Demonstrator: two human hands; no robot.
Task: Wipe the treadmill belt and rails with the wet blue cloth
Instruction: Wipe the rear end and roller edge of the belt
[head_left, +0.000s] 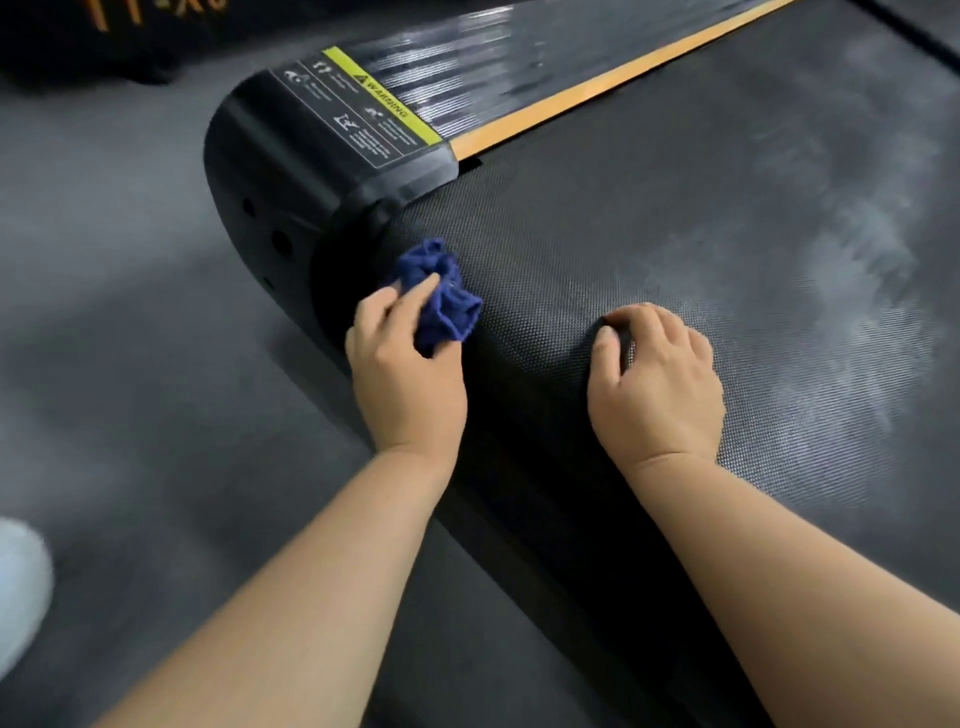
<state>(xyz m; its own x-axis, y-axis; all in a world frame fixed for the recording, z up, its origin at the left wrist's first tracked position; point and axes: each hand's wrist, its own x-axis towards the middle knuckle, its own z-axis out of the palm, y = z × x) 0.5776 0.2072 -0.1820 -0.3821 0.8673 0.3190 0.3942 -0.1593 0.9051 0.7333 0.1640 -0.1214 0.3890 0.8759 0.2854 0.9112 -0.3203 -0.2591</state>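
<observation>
Dark grey floor (130, 364), matte and faintly mottled, out to the left of the left hand (410, 369). Ahead of both hands, treadmill belt (675, 208) — black, finely dimpled weave, curving down over the rear roller, smudged with pale dusty streaks beyond the right hand (660, 379). Just past the left hand, smooth rounded black end cap (249, 208) with small round holes, topped by a warning label (384, 109) with a yellow-green band. Farther on, ribbed glossy rail (457, 62) edged by an orange strip (597, 88). Crumpled, nubbly blue cloth (447, 301) bunched at the left hand's fingertips — pinched between thumb and curled fingers, pressed on the belt's edge just beside the end cap. Right hand well apart from the cloth, fingers curled under, holding nothing, knuckles down on the belt.
</observation>
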